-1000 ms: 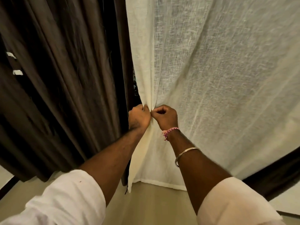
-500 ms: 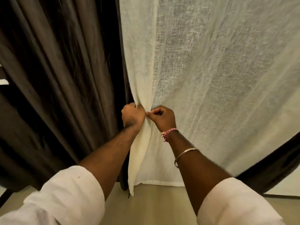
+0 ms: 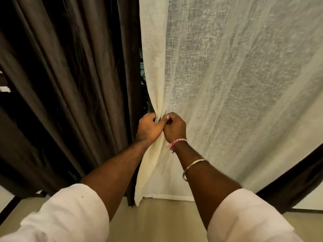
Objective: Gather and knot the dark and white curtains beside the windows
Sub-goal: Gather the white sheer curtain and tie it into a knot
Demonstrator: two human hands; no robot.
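Observation:
A sheer white curtain hangs across the middle and right of the view, down to the floor. To its left hangs a dark brown curtain in deep folds. My left hand grips the bunched left edge of the white curtain at waist height. Right beside it, my right hand pinches the same gathered fold, with its thumb touching my left hand. Folds fan out from the gathered point up and to the right.
Another dark curtain panel shows at the lower right behind the white one. A dark gap between the two curtains reveals the window behind. The beige floor lies below, with a dark frame strip at the lower left.
Both hands have kept their hold on the white curtain's edge and drawn closer together, gathering a little more fabric. The view has shifted slightly.

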